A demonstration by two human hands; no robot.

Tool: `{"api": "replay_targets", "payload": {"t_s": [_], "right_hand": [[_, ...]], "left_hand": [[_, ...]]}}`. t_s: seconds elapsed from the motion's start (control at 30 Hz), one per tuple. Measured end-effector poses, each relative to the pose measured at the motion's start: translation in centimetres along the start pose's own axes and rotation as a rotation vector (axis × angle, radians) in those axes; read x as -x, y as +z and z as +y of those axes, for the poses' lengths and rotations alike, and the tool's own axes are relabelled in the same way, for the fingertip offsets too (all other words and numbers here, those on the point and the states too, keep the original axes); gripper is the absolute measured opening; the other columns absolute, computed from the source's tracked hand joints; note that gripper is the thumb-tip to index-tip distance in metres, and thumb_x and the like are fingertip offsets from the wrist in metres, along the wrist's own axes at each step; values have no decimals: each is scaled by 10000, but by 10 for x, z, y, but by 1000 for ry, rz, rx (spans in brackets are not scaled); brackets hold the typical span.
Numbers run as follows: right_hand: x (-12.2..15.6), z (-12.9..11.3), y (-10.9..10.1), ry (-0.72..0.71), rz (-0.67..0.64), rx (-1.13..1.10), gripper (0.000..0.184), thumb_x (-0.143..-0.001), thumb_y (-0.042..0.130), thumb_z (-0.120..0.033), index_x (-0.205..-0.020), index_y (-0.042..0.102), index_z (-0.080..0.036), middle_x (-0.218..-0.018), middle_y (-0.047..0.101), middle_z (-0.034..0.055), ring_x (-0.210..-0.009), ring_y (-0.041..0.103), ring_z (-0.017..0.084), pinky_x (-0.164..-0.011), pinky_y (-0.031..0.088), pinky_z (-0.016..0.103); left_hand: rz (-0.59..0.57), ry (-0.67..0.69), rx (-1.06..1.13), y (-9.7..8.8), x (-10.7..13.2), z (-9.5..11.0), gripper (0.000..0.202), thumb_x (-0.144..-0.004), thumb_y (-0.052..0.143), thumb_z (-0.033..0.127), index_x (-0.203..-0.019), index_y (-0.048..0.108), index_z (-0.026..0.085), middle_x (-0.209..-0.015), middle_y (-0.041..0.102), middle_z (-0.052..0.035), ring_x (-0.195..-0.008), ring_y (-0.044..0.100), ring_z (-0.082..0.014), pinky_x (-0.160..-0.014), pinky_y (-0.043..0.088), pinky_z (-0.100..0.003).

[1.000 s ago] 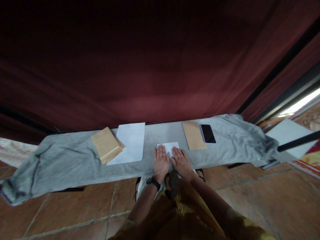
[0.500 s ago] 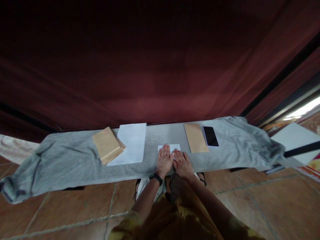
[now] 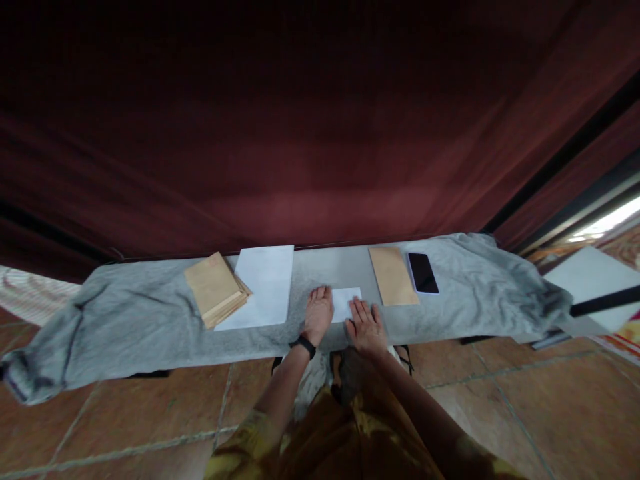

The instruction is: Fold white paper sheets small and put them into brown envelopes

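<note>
A small folded white paper [image 3: 347, 302] lies on the grey cloth [image 3: 150, 327] covering a long low table. My left hand [image 3: 318, 312], with a black wristband, lies flat on the paper's left edge, fingers stretched out. On the paper's near right corner my right hand [image 3: 365, 323] also rests flat with its fingers slightly spread. Neither hand grips anything.
To the left lie a larger white sheet [image 3: 261, 287] and a stack of brown envelopes [image 3: 215, 289]. A single brown envelope [image 3: 393, 275] and a black phone [image 3: 423, 272] lie to the right. A dark red curtain [image 3: 300, 133] hangs behind. Below is tiled floor [image 3: 525, 400].
My hands, side by side over the paper before, have slid apart: the left to the paper's left edge, the right to its near right. More of the paper shows.
</note>
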State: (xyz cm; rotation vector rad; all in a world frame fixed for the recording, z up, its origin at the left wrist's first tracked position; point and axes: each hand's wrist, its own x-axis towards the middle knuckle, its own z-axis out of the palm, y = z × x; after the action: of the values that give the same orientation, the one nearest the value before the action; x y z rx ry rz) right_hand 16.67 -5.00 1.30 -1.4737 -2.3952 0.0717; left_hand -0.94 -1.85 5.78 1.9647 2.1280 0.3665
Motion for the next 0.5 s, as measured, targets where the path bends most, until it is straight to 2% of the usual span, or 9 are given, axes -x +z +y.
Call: {"api": "replay_targets", "payload": {"t_s": [0.13, 0.27, 0.4, 0.5], "right_hand": [[-1, -1, -3, 3, -4, -18, 549, -1060, 359, -371, -1553, 415, -135, -1606, 419, 132, -1466, 408, 277, -1241, 174, 508], [-1, 0, -7, 7, -23, -50, 549, -1055, 360, -357, -1553, 412, -131, -1605, 426, 126, -1478, 388, 275, -1247, 165, 517], [2, 1, -12, -43, -30, -100, 617, -1020, 437, -387, -1572, 370, -121, -1612, 416, 134, -1502, 348, 275, -1259, 160, 526], [4, -5, -18, -122, -30, -164, 703, -962, 512, -361, -1591, 320, -111, -1622, 398, 140, -1516, 318, 275, -1264, 176, 533]], "left_hand": [[-14, -26, 88, -9, -14, 0, 383, -916, 489, 121, -1254, 662, 171, -1317, 635, -144, -1262, 538, -272, -1125, 372, -415], [-14, -102, 224, -18, -19, -3, 251, -861, 556, 107, -1034, 722, 180, -1191, 679, -127, -1197, 573, -262, -1075, 400, -384], [-35, -219, 425, -27, -20, -11, 117, -825, 603, 142, -822, 708, 193, -827, 702, -54, -902, 662, -227, -835, 490, -324], [-33, -284, 616, -32, -18, -13, 80, -819, 632, 223, -782, 695, 191, -654, 641, -2, -713, 649, -195, -656, 472, -278]]}}
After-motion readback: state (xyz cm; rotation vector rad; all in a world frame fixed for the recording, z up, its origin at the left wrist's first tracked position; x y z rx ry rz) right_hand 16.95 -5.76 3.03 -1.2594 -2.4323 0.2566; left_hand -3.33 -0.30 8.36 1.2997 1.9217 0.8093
